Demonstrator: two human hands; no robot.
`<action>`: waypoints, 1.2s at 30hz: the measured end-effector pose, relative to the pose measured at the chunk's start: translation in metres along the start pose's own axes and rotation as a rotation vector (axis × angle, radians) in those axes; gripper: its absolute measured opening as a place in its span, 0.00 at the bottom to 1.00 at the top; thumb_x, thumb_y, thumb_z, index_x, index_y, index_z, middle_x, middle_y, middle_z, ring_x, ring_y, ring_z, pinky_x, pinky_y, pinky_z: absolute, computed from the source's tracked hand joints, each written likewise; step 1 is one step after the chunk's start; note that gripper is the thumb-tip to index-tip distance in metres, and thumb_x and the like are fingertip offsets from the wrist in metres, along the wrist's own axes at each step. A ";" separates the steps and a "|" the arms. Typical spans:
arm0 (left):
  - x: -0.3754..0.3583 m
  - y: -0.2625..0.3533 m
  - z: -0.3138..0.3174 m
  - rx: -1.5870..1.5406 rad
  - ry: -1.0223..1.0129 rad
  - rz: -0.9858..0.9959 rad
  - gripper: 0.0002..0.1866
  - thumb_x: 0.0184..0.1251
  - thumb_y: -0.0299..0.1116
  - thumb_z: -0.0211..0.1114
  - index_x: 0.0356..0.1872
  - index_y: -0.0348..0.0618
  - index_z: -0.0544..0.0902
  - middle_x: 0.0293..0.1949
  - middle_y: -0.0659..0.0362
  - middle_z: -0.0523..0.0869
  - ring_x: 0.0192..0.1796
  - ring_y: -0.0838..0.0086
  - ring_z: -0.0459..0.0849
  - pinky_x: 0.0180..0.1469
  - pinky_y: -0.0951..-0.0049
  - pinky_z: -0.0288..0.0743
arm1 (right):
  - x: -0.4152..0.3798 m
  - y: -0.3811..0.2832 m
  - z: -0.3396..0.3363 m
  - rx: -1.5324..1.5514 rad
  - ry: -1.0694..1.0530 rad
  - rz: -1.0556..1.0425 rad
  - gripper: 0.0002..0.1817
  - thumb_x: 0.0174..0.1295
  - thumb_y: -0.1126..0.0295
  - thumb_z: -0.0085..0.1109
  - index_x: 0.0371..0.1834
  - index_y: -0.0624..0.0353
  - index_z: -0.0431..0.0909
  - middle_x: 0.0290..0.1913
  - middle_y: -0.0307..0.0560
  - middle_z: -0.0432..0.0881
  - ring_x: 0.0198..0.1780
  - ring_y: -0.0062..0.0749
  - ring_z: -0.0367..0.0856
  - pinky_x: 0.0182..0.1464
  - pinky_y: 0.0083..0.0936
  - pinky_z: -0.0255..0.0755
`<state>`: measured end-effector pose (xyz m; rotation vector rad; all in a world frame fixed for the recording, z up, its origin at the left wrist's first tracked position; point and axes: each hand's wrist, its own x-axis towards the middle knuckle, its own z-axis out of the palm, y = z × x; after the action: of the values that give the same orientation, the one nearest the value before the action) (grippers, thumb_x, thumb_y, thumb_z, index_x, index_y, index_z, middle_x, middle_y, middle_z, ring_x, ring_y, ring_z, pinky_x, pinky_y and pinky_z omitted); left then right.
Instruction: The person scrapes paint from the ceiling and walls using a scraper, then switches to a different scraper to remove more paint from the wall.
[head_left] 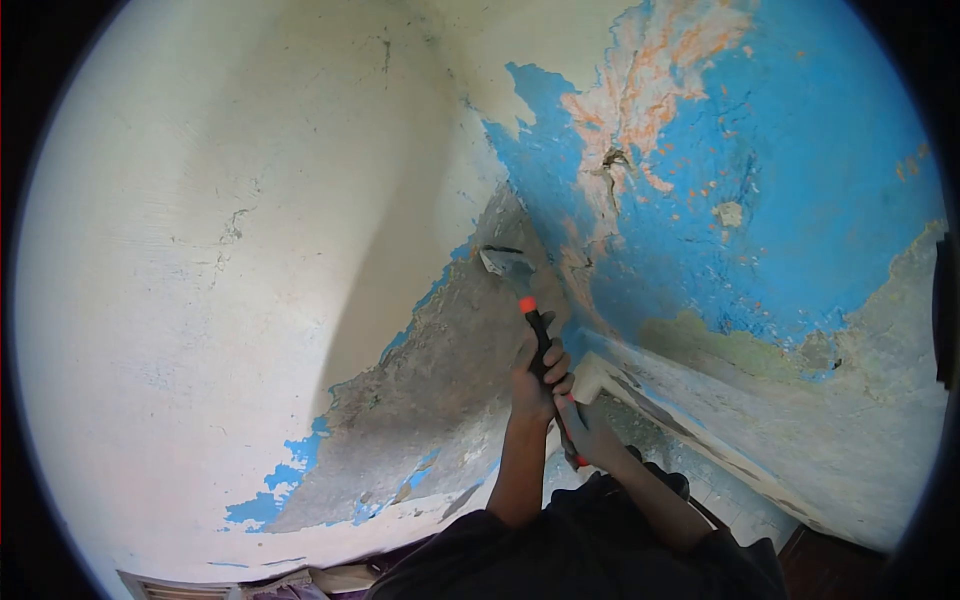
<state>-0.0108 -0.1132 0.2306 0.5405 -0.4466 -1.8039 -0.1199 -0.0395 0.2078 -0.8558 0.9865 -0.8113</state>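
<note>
Over the bare grey patch (pixel 420 420) was a black-and-red scraper (pixel 537 325). Left hand (pixel 534 378) gripped it nearer the blade (pixel 513 265), right hand (pixel 592 433) clasped it lower down

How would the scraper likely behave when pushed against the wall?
The scraper should stay stiff: its handle runs straight. The flared blade may flex slightly. It probably won't twist easily, with left hand and right hand both gripping it.

Cream wall (pixel 170 300), broad soft shadow (pixel 385 240) across it, peeling blue wall (pixel 830 150) at right, pale floor (pixel 738 492) below
</note>
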 end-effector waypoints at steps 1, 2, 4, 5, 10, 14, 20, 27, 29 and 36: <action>0.002 -0.004 -0.002 0.004 0.011 0.015 0.19 0.74 0.52 0.50 0.56 0.52 0.72 0.22 0.69 0.63 0.18 0.86 0.60 0.15 0.82 0.57 | 0.004 0.004 -0.005 0.040 -0.028 0.019 0.25 0.73 0.50 0.44 0.25 0.59 0.68 0.11 0.38 0.65 0.07 0.23 0.64 0.11 0.24 0.58; 0.000 -0.008 -0.010 -0.037 0.000 0.009 0.17 0.74 0.51 0.51 0.51 0.52 0.73 0.21 0.69 0.62 0.17 0.85 0.59 0.15 0.82 0.56 | 0.003 0.008 -0.009 -0.013 -0.043 0.012 0.23 0.72 0.52 0.45 0.27 0.60 0.69 0.12 0.38 0.67 0.09 0.24 0.66 0.13 0.24 0.60; -0.008 -0.016 -0.026 -0.112 -0.027 -0.004 0.15 0.73 0.51 0.54 0.43 0.51 0.75 0.19 0.69 0.60 0.17 0.84 0.57 0.16 0.80 0.55 | 0.000 0.017 -0.015 -0.115 -0.073 -0.010 0.18 0.72 0.56 0.49 0.31 0.61 0.71 0.14 0.40 0.69 0.12 0.26 0.69 0.17 0.26 0.65; -0.006 -0.016 -0.024 -0.031 0.037 -0.031 0.14 0.72 0.50 0.54 0.37 0.51 0.72 0.18 0.69 0.59 0.16 0.84 0.56 0.16 0.79 0.54 | 0.007 0.022 -0.020 -0.203 -0.037 -0.132 0.16 0.70 0.59 0.51 0.33 0.62 0.71 0.16 0.41 0.70 0.15 0.27 0.70 0.20 0.27 0.66; 0.021 -0.002 0.006 0.178 0.145 -0.020 0.21 0.71 0.46 0.57 0.19 0.56 0.61 0.12 0.71 0.52 0.12 0.83 0.51 0.14 0.77 0.49 | 0.024 0.005 -0.041 -0.509 0.026 -0.292 0.14 0.61 0.66 0.59 0.41 0.66 0.73 0.24 0.49 0.74 0.28 0.33 0.73 0.36 0.33 0.70; 0.028 -0.015 -0.003 0.135 0.239 0.015 0.22 0.68 0.40 0.57 0.15 0.57 0.57 0.11 0.70 0.52 0.12 0.82 0.51 0.15 0.76 0.48 | 0.042 0.033 -0.059 -0.635 0.112 -0.422 0.13 0.57 0.67 0.60 0.39 0.65 0.75 0.28 0.58 0.79 0.31 0.50 0.80 0.36 0.39 0.71; 0.042 -0.021 0.010 0.175 0.286 0.068 0.22 0.65 0.37 0.57 0.14 0.58 0.56 0.10 0.70 0.51 0.12 0.81 0.50 0.16 0.75 0.49 | 0.066 0.014 -0.077 -0.711 0.144 -0.271 0.10 0.55 0.67 0.60 0.33 0.65 0.78 0.26 0.62 0.79 0.31 0.58 0.80 0.34 0.40 0.72; 0.045 -0.027 0.008 0.168 0.290 0.067 0.23 0.66 0.37 0.56 0.13 0.59 0.55 0.10 0.70 0.51 0.12 0.82 0.50 0.17 0.75 0.48 | 0.071 0.030 -0.087 -0.784 0.159 -0.391 0.11 0.54 0.67 0.60 0.35 0.63 0.81 0.26 0.64 0.80 0.32 0.60 0.81 0.34 0.44 0.73; 0.055 -0.020 0.024 0.161 0.256 0.089 0.23 0.66 0.38 0.55 0.13 0.59 0.55 0.10 0.70 0.51 0.12 0.82 0.50 0.16 0.75 0.48 | 0.067 -0.006 -0.086 -0.771 0.176 -0.376 0.12 0.54 0.65 0.61 0.36 0.62 0.81 0.27 0.63 0.81 0.33 0.60 0.81 0.35 0.45 0.73; 0.051 -0.025 0.017 0.117 0.236 0.061 0.23 0.67 0.38 0.55 0.13 0.59 0.55 0.10 0.71 0.51 0.11 0.82 0.50 0.15 0.76 0.47 | 0.067 0.015 -0.092 -0.832 0.173 -0.393 0.11 0.54 0.65 0.62 0.37 0.60 0.81 0.27 0.63 0.81 0.34 0.60 0.81 0.35 0.47 0.73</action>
<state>-0.0529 -0.1546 0.2232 0.8028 -0.4030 -1.6383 -0.1801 -0.1124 0.1426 -1.7564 1.3580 -0.8095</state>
